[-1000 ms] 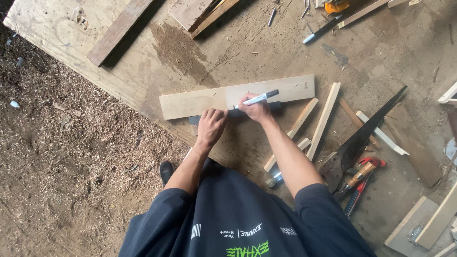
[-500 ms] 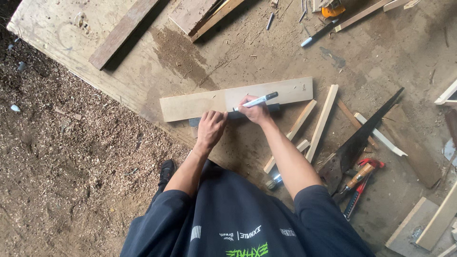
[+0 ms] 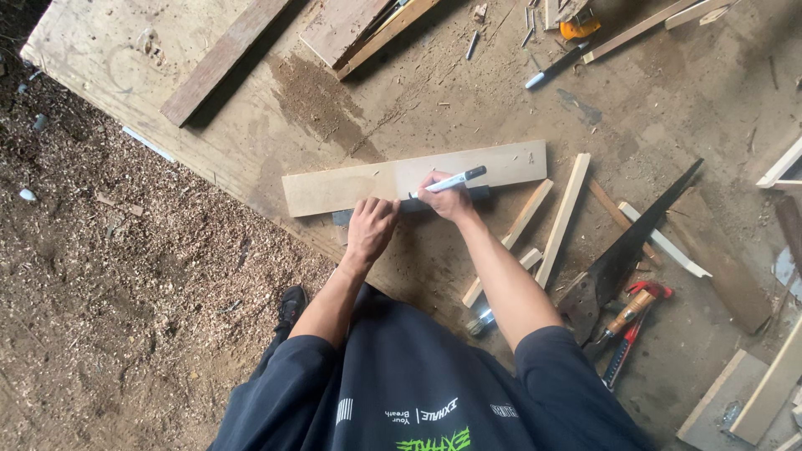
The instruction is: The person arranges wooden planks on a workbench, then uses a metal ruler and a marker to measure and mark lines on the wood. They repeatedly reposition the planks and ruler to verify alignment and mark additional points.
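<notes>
My right hand (image 3: 449, 199) is closed around a marker (image 3: 451, 181), its tip down on the near edge of the plank (image 3: 351, 185) and its dark cap pointing off to my right. My left hand (image 3: 372, 227) lies just beside it, fingers curled and knuckles pressing down at the plank's near edge; it grips nothing that I can see. A dark bar (image 3: 480, 194) runs under both hands along that same edge, showing at either end, touching the plank.

The plank lies flat and pale across the middle of the plywood sheet (image 3: 100, 50) that carries everything, its length running left to right, tilted a little.

To the right of my right arm lie thin strips (image 3: 564, 219), side by side and slanting away from me. Beyond them a handsaw (image 3: 635, 242) lies with its blade pointing to the far right, and a red-handled tool (image 3: 635, 305) lies just beside its handle. Toward the far edge lie a second marker (image 3: 555, 67), a yellow tape measure (image 3: 579, 27) and several boards (image 3: 221, 60).

Off the sheet's left edge the ground is sawdust (image 3: 125, 317), and my shoe (image 3: 291, 305) stands there.
</notes>
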